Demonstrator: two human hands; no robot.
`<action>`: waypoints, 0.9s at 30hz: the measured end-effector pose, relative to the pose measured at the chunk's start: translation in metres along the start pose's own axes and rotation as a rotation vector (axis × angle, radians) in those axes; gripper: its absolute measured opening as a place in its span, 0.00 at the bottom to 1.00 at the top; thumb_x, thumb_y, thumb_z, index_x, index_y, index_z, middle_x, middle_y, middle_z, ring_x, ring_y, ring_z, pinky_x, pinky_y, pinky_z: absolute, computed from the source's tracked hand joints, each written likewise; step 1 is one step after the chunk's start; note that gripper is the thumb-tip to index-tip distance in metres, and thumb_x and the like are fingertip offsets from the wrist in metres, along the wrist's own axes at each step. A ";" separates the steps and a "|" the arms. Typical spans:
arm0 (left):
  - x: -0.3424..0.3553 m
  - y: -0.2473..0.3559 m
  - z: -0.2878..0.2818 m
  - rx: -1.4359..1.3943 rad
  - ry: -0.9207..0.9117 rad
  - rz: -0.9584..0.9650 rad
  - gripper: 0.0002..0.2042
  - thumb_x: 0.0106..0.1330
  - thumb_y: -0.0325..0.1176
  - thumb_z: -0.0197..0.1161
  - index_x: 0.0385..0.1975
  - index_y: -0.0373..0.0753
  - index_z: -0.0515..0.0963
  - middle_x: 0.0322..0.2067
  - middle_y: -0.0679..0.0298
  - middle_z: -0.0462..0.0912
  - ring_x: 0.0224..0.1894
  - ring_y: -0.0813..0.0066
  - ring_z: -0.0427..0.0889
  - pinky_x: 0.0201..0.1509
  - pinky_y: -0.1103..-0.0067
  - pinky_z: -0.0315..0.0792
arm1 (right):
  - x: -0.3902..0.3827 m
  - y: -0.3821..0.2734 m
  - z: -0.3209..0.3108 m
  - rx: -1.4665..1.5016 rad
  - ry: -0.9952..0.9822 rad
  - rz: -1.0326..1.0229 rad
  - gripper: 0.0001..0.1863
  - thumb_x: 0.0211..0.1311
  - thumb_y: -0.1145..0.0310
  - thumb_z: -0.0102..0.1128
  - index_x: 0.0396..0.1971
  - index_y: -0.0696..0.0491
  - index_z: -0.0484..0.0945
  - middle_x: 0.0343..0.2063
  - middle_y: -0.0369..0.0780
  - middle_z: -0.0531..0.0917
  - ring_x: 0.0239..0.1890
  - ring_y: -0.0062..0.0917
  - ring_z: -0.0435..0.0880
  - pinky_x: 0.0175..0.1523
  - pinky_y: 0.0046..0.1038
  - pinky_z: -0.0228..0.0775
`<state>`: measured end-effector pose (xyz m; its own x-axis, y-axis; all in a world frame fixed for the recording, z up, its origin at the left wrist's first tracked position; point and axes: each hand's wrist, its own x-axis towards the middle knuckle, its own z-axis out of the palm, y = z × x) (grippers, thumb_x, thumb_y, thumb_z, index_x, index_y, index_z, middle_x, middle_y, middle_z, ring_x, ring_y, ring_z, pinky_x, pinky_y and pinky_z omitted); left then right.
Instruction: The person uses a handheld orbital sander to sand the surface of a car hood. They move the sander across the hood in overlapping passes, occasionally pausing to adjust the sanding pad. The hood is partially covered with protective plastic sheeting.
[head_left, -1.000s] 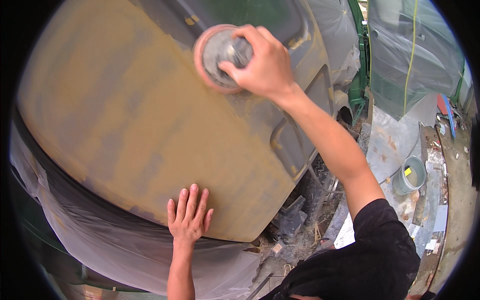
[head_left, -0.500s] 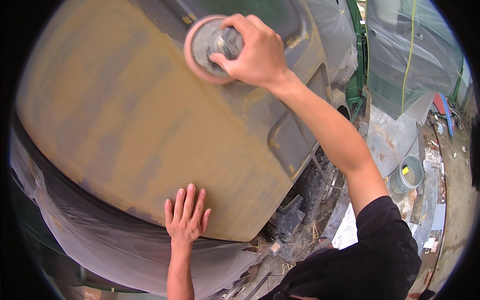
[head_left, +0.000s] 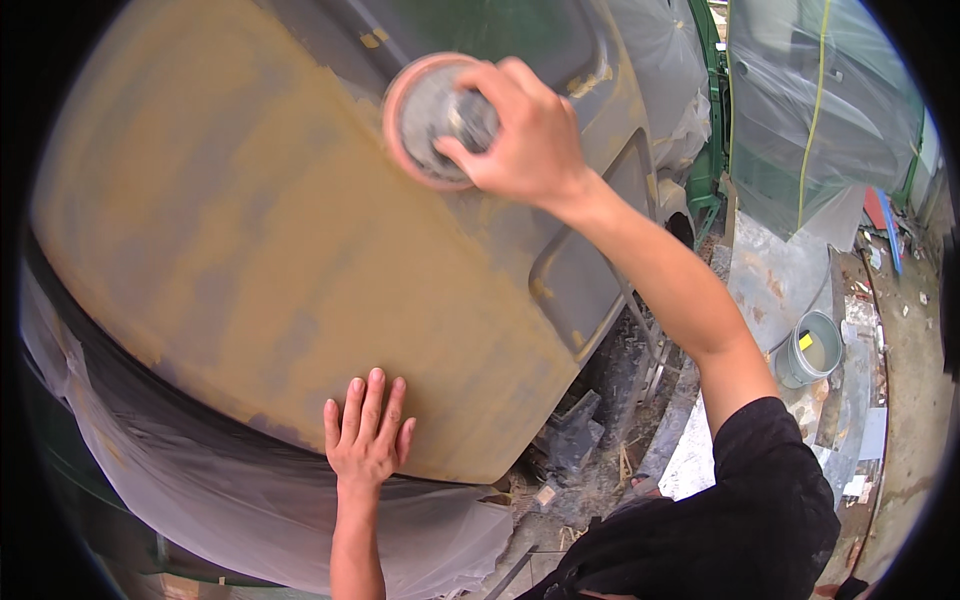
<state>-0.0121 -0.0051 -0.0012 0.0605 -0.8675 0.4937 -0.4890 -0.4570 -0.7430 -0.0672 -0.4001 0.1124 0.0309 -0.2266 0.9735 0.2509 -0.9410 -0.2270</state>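
My right hand [head_left: 530, 135] grips the knob-like top of a round orbital sander [head_left: 418, 115], which has a grey body and a pinkish rim. It rests on a large vehicle body panel [head_left: 330, 270], near the line where the tan filler coat meets the grey area with recesses. Blur covers part of the sander. Lower down, close to the panel's near edge, my left hand [head_left: 365, 435] lies flat on the tan surface, fingers stretched out, holding nothing.
Plastic sheeting [head_left: 300, 530] drapes below the panel's near edge. A grey bucket [head_left: 806, 350] with something yellow in it stands on the right. Scraps and debris [head_left: 575, 440] litter the ground. At upper right, a green door [head_left: 780, 120] hangs wrapped in plastic.
My right hand has moved the sander slightly right and toward me over the panel. My left hand stays flat on nearly the same spot.
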 end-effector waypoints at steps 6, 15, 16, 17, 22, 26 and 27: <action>0.007 0.001 -0.001 0.003 0.017 0.004 0.23 0.78 0.52 0.49 0.66 0.57 0.79 0.71 0.67 0.74 0.75 0.67 0.69 0.83 0.60 0.46 | -0.004 0.007 -0.001 0.004 0.021 0.037 0.26 0.43 0.59 0.83 0.43 0.47 0.81 0.38 0.40 0.82 0.35 0.38 0.87 0.38 0.39 0.82; 0.001 -0.001 -0.001 -0.013 0.018 0.016 0.24 0.76 0.50 0.52 0.67 0.54 0.79 0.72 0.63 0.73 0.75 0.62 0.68 0.83 0.59 0.46 | 0.013 -0.006 0.004 -0.037 -0.015 0.022 0.26 0.45 0.58 0.81 0.45 0.48 0.81 0.39 0.42 0.82 0.35 0.40 0.88 0.39 0.40 0.82; 0.002 0.000 -0.001 -0.013 0.023 0.009 0.24 0.75 0.50 0.53 0.67 0.54 0.79 0.72 0.63 0.73 0.75 0.62 0.68 0.83 0.59 0.46 | -0.009 -0.003 -0.002 -0.008 -0.029 0.047 0.26 0.44 0.60 0.82 0.44 0.48 0.81 0.39 0.41 0.83 0.37 0.38 0.87 0.41 0.38 0.82; 0.002 0.000 -0.001 -0.014 0.018 0.010 0.24 0.75 0.50 0.53 0.67 0.54 0.79 0.72 0.63 0.73 0.75 0.62 0.68 0.83 0.58 0.46 | -0.030 0.000 -0.006 0.025 -0.045 0.079 0.26 0.42 0.62 0.83 0.44 0.48 0.81 0.39 0.39 0.84 0.40 0.37 0.87 0.43 0.37 0.81; 0.006 0.002 0.001 -0.018 0.025 0.022 0.24 0.75 0.51 0.53 0.67 0.55 0.79 0.72 0.63 0.72 0.76 0.62 0.67 0.83 0.58 0.46 | -0.038 0.004 -0.008 0.041 -0.024 0.094 0.27 0.42 0.62 0.83 0.44 0.47 0.81 0.39 0.40 0.83 0.36 0.39 0.87 0.40 0.38 0.82; 0.005 0.001 0.001 -0.013 0.023 0.010 0.24 0.75 0.51 0.53 0.68 0.56 0.78 0.72 0.66 0.73 0.76 0.65 0.67 0.83 0.59 0.45 | 0.035 -0.012 0.005 -0.003 0.005 0.064 0.26 0.43 0.61 0.83 0.43 0.48 0.81 0.37 0.41 0.85 0.37 0.40 0.86 0.42 0.39 0.80; 0.006 0.002 0.001 -0.006 0.024 0.000 0.23 0.76 0.52 0.52 0.68 0.57 0.78 0.72 0.68 0.73 0.76 0.67 0.68 0.83 0.59 0.46 | 0.053 -0.013 0.009 -0.015 0.016 0.044 0.26 0.43 0.60 0.83 0.43 0.48 0.82 0.37 0.41 0.85 0.37 0.40 0.86 0.42 0.39 0.80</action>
<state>-0.0117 -0.0112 -0.0002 0.0397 -0.8623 0.5048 -0.4939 -0.4561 -0.7403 -0.0605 -0.3976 0.1669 0.0259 -0.2713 0.9621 0.2350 -0.9338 -0.2697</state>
